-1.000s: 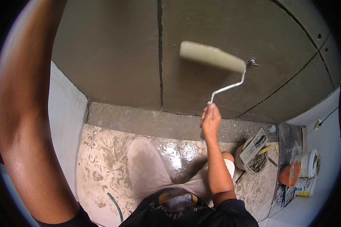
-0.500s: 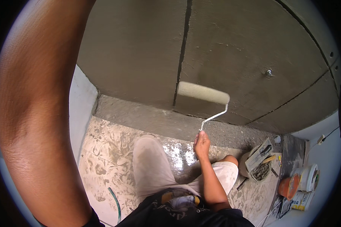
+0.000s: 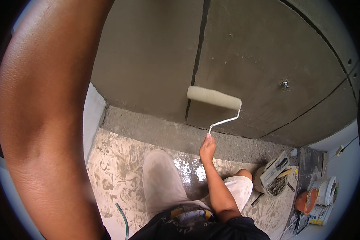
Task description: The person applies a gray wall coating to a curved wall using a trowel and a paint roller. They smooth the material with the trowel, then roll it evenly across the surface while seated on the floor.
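My right hand is closed around the handle of a paint roller with a white bent wire frame and a pale, wide sleeve. The sleeve lies against the lower part of a grey, wet-looking plastered wall, across a dark vertical groove. My left arm is raised close to the camera and runs out of the picture at the top, so the left hand is hidden. To the right of the roller, a small metal fitting sticks out of the plaster.
A bucket of mortar with a trowel on it stands at my right. Beyond it are an orange bucket and a white bucket. Smeared tiles cover the floor, with a green hose at lower left.
My right hand has shifted slightly left and upward with the roller still in it. The sleeve stays at nearly the same spot in view, while the wall appears a little lower.
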A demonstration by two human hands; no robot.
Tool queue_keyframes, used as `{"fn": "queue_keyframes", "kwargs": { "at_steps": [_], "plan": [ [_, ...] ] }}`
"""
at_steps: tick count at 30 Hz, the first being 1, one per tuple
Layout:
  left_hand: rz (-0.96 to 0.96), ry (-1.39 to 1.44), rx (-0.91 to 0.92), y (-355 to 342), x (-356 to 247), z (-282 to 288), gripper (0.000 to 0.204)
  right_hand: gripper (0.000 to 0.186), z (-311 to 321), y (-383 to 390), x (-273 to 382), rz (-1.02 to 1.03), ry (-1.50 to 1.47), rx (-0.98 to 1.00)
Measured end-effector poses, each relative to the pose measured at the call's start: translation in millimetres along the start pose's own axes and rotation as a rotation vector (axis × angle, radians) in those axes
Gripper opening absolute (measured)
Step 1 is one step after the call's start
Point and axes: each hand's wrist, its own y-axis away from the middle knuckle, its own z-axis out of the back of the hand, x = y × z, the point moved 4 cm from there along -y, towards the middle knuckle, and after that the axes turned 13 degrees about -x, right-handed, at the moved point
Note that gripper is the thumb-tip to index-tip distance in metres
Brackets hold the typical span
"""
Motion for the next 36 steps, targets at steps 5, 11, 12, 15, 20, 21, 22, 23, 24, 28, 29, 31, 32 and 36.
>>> {"fn": "queue_keyframes", "kwargs": {
  "at_steps": [5, 11, 12, 15, 20, 21, 22, 23, 24, 28, 29, 31, 32, 36],
  "plan": [
    [-0.289, -0.313, 0.046, 0, -10, -6, 0.026, 0.036, 7, -39, 80, 0.022, -0.108, -0.083],
    [0.299, 0.188, -0.073, 12, 17, -21, 0.066, 0.040, 16, -93, 178, 0.258, -0.171, -0.175],
    [0.320, 0.204, -0.062, 10, 17, -21, 0.069, 0.037, 22, -104, 198, 0.271, -0.212, -0.182],
    [0.374, 0.272, -0.050, 6, 14, -19, 0.076, 0.039, 37, -141, 243, 0.308, -0.272, -0.185],
    [0.432, 0.295, 0.007, 23, 5, 3, 0.080, 0.044, 64, -166, 281, 0.202, -0.498, -0.029],
    [0.441, 0.286, 0.007, 28, 13, 8, 0.081, 0.045, 67, -163, 282, 0.170, -0.541, 0.003],
    [0.445, 0.281, 0.006, 32, 23, 12, 0.082, 0.044, 69, -155, 275, 0.153, -0.555, 0.028],
    [0.449, 0.276, 0.004, 34, 30, 17, 0.084, 0.043, 70, -141, 262, 0.137, -0.570, 0.054],
    [0.417, 0.386, 0.031, 27, -12, -6, 0.084, 0.042, 97, -140, 221, 0.110, -0.499, -0.011],
    [0.235, 0.199, -0.264, -3, 116, -50, 0.046, 0.035, 91, -74, 134, -0.030, -0.563, 0.147],
    [0.234, 0.261, -0.202, -12, 91, -56, 0.048, 0.036, 102, -65, 86, -0.092, -0.483, 0.142],
    [0.248, 0.343, -0.076, -4, 61, -39, 0.055, 0.037, 124, -46, 15, -0.197, -0.374, 0.124],
    [0.260, 0.376, -0.012, 4, 50, -31, 0.058, 0.039, 135, -38, -10, -0.242, -0.338, 0.101],
    [0.269, 0.359, 0.002, 13, 56, -24, 0.050, 0.047, 144, -38, -96, -0.286, -0.160, 0.120]
  ]
}}
